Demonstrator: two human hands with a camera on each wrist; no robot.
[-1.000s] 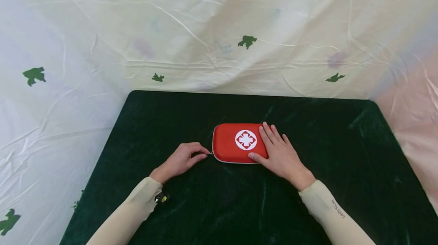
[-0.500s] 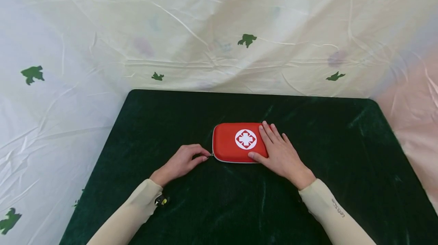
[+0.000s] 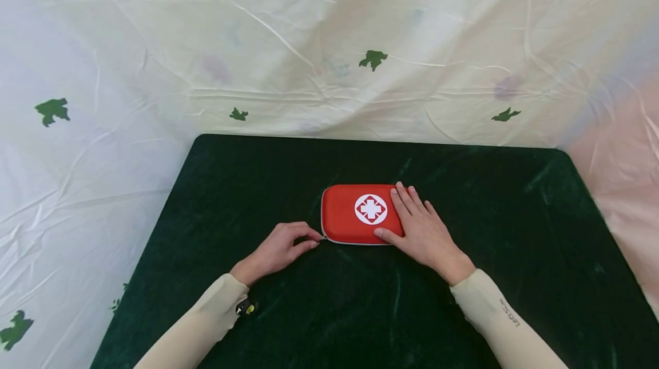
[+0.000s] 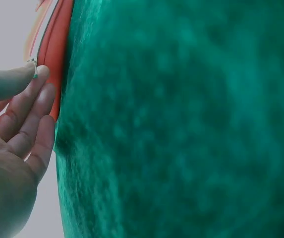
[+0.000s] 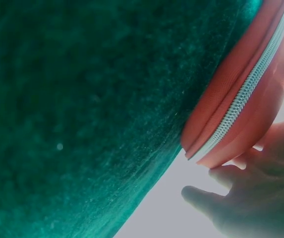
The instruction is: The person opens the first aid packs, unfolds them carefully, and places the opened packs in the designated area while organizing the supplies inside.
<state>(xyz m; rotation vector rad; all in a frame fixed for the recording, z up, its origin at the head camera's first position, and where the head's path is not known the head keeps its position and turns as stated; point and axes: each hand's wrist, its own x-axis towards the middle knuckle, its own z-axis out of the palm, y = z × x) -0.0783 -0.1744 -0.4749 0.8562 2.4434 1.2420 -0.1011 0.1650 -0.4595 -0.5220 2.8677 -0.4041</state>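
Observation:
A red first-aid case (image 3: 340,214) with a white cross emblem lies flat on the dark green cloth. My left hand (image 3: 280,247) is at its near left corner, thumb and fingertip pinching the zipper pull (image 4: 34,68). My right hand (image 3: 426,234) rests on the right end of the case, fingers spread and straight, thumb on the near part of the lid. Light zipper teeth (image 5: 236,106) run along the side of the case, meshed together in the right wrist view. The far right corner is hidden under the right hand.
The green velvety cloth (image 3: 309,312) covers the table around the case. Behind and to the sides hangs a pale curtain (image 3: 288,31) with green leaf and bird shapes. A small dark device (image 3: 245,306) sits at the left cuff.
My left hand has moved slightly toward me and to the right, drawing the zipper pull round the near left corner. The right hand and the case stay put.

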